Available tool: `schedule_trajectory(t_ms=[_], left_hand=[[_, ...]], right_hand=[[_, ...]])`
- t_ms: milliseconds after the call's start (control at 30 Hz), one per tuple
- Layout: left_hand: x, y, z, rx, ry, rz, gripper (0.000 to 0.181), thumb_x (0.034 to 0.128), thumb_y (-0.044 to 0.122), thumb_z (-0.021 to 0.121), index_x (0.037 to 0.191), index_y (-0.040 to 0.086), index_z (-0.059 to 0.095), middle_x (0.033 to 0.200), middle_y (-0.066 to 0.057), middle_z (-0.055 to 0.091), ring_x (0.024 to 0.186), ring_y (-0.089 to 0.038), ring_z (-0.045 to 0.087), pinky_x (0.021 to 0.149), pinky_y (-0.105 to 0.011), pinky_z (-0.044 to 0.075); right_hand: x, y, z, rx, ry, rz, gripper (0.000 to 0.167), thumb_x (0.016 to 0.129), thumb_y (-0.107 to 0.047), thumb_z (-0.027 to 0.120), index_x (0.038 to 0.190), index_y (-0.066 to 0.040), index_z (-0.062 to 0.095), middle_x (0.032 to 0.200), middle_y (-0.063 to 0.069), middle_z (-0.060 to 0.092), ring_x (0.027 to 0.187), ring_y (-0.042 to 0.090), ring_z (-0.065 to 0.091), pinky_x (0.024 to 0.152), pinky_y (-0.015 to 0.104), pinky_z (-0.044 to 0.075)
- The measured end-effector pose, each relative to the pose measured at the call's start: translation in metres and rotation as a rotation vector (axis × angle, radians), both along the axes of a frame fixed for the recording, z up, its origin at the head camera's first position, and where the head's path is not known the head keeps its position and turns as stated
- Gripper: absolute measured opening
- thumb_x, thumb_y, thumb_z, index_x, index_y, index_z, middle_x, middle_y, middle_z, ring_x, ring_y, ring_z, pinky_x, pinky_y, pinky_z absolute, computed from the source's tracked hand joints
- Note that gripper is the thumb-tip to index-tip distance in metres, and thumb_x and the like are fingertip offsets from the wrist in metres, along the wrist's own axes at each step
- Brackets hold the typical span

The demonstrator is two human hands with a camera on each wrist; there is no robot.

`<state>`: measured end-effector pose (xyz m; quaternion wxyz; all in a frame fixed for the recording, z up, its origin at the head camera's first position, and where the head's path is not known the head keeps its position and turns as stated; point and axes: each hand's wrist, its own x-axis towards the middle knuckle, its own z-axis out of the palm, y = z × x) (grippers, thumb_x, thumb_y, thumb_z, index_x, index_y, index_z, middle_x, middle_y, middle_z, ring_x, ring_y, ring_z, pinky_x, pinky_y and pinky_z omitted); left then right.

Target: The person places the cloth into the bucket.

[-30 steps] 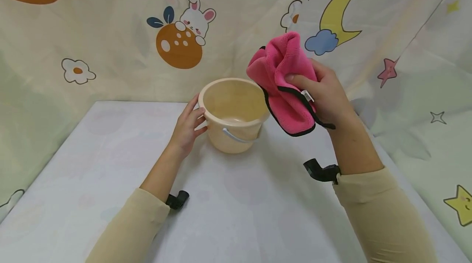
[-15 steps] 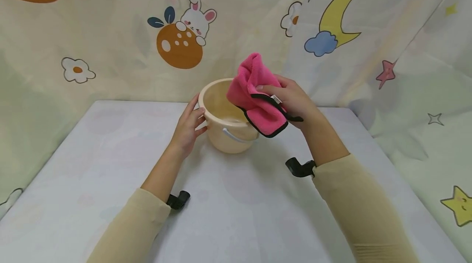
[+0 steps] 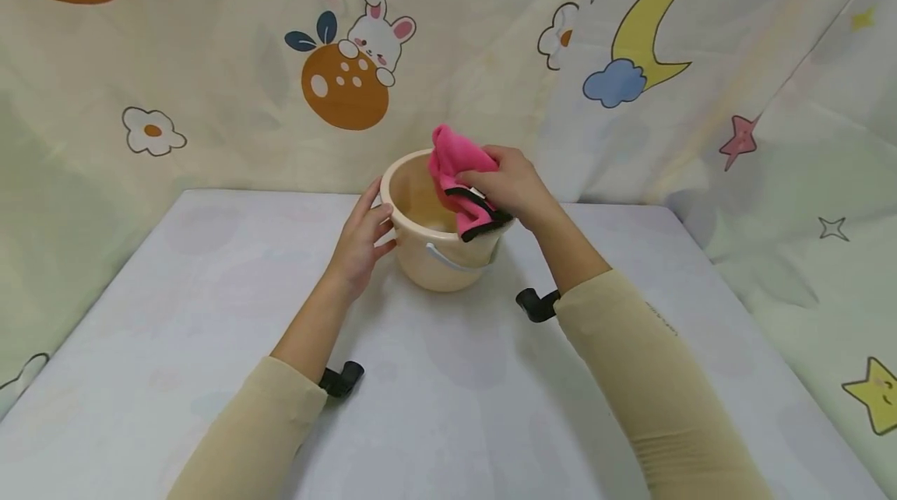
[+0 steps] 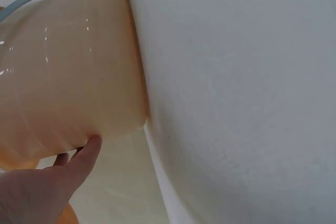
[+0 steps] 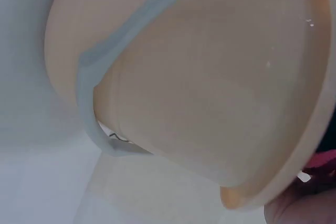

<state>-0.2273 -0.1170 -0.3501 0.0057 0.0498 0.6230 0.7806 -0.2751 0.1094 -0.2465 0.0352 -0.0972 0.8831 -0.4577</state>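
Note:
In the head view, a cream plastic bucket [image 3: 443, 265] stands upright on the table with its pale grey handle [image 3: 448, 258] hanging down in front. My left hand [image 3: 357, 247] rests against its left side and rim, fingers fairly straight; in the left wrist view, fingertips [image 4: 93, 142] touch the outer wall. A pink plush cloth [image 3: 459, 157] with black edging is pinched in my right hand [image 3: 511, 182]. It hangs over the bucket's right rim, partly inside the opening. Only a sliver of the cloth [image 5: 323, 161] shows by the rim in the right wrist view.
The bucket is near the back edge of the white-covered table [image 3: 420, 406]. A cartoon-printed fabric backdrop [image 3: 231, 56] rises behind and along the sides. Black wrist cameras [image 3: 538, 305] are strapped to both wrists.
My right hand has carried the pink cloth leftward and down, from beside the bucket to over its opening. The left hand and bucket stay in place.

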Motion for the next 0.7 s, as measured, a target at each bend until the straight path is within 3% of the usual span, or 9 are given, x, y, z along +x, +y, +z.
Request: schedule_trajectory(t_ms=[167,400,600,700], left_hand=[[-0.001,0.001,0.000,-0.002,0.001,0.004,0.063,0.1020,0.029,0.042,0.163,0.030,0.028,0.166,-0.004,0.032,0.148,-0.036,0.040,0.115,-0.057,0.036],[0.000,0.001,-0.001,-0.008,-0.005,0.012,0.063,0.1017,0.029,0.043,0.163,0.032,0.028,0.166,-0.004,0.031,0.148,-0.034,0.040,0.115,-0.056,0.038],[0.000,0.001,0.000,-0.014,-0.010,0.018,0.063,0.1019,0.031,0.043,0.163,0.032,0.029,0.166,-0.004,0.031,0.148,-0.035,0.040,0.115,-0.056,0.038],[0.000,0.002,-0.001,-0.007,-0.006,0.014,0.062,0.1020,0.031,0.043,0.163,0.032,0.029,0.165,-0.004,0.032,0.148,-0.035,0.039,0.114,-0.056,0.038]], right_hand=[[-0.005,-0.010,-0.002,0.100,0.036,-0.016,0.043,0.093,-0.030,0.071,0.129,-0.008,0.065,0.122,0.012,0.066,0.111,0.028,0.059,0.094,0.042,0.053],[-0.012,-0.025,-0.008,0.332,0.074,-0.061,0.037,0.092,-0.038,0.067,0.118,-0.012,0.067,0.110,0.007,0.068,0.101,0.027,0.060,0.085,0.041,0.051],[-0.018,-0.032,-0.013,0.493,0.061,-0.083,0.049,0.089,-0.038,0.065,0.137,-0.029,0.063,0.109,0.003,0.068,0.097,0.027,0.061,0.080,0.043,0.050],[-0.019,-0.033,-0.018,0.539,0.075,-0.051,0.049,0.090,-0.039,0.066,0.138,-0.030,0.061,0.108,0.001,0.068,0.098,0.025,0.061,0.083,0.044,0.049]])
